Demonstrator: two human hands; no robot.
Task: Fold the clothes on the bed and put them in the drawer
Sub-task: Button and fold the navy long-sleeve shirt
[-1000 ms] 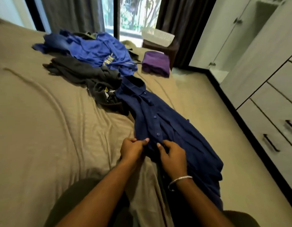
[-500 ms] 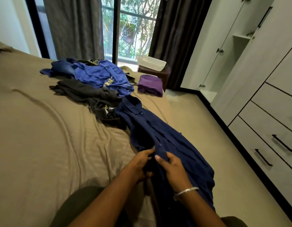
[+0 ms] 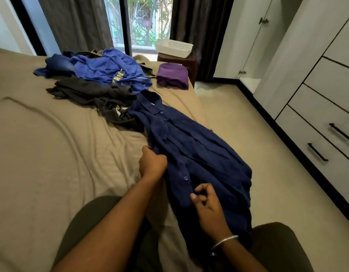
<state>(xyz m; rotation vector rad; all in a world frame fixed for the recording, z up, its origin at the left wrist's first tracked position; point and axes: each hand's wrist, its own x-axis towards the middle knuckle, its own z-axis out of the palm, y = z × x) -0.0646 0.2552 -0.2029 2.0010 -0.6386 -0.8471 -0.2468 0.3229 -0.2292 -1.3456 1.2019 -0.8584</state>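
Note:
A navy button-up shirt [image 3: 195, 154] lies lengthwise along the right edge of the beige bed [image 3: 42, 144], collar pointing away from me. My left hand [image 3: 152, 163] grips the shirt's left edge in a closed fist about halfway down. My right hand [image 3: 207, 203], a bangle on its wrist, rests lower on the button placket and pinches the fabric between thumb and curled fingers. Further up the bed lie a dark grey garment [image 3: 91, 93], a bright blue printed top [image 3: 111, 69] and a folded purple cloth [image 3: 172, 75]. The grey drawers [image 3: 316, 134] stand shut at the right.
A white basket [image 3: 174, 48] sits on a brown stool beyond the bed's far corner, by the curtains and window. A strip of pale floor [image 3: 258, 154] runs between the bed and the drawer unit. A wardrobe door [image 3: 244, 36] stands open at the back right.
My hands, close together on the placket before, have moved apart: the left up to the shirt's left edge, the right down the placket. The shirt lies flatter and wider.

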